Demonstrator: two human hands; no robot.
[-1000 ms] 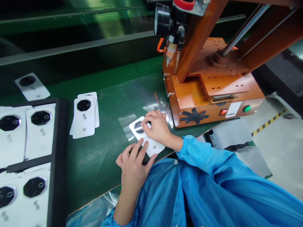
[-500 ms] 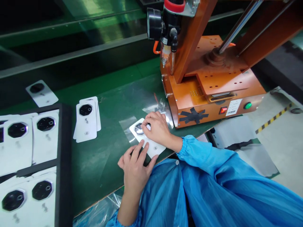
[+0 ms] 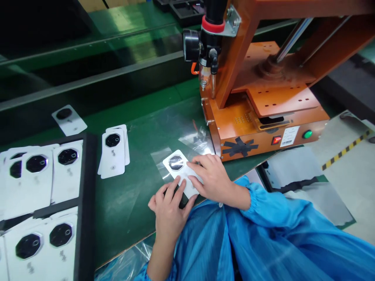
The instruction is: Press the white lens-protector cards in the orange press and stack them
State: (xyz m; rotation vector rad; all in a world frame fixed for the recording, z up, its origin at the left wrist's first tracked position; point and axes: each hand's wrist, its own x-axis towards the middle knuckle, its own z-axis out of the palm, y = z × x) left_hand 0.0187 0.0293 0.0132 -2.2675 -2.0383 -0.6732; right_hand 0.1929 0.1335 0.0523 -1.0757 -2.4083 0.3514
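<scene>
A white phone back cover (image 3: pixel 181 168) with a dark, shiny octagonal camera window lies slanted on the green bench near its front edge. My left hand (image 3: pixel 170 207) holds it at the lower left, fingertips on one long edge and thumb by the bottom end. Over the cover's right side is my right hand (image 3: pixel 212 177), thumb and forefinger apart with their tips at the cover. Those spread fingers hide part of its lower half. Clear film (image 3: pixel 162 164) lies flat beside the camera window.
An orange press (image 3: pixel 240 128) with a pressure gauge (image 3: pixel 191 45) stands at the right. More covers are stacked on the bench (image 3: pixel 113 156), one lies farther back (image 3: pixel 69 120), and several fill a black-edged tray (image 3: pixel 84 203) at the left.
My right hand has moved off the camera window toward the cover's lower right, and its fingers have spread. My left hand stays on the cover. The view has shifted slightly.
</scene>
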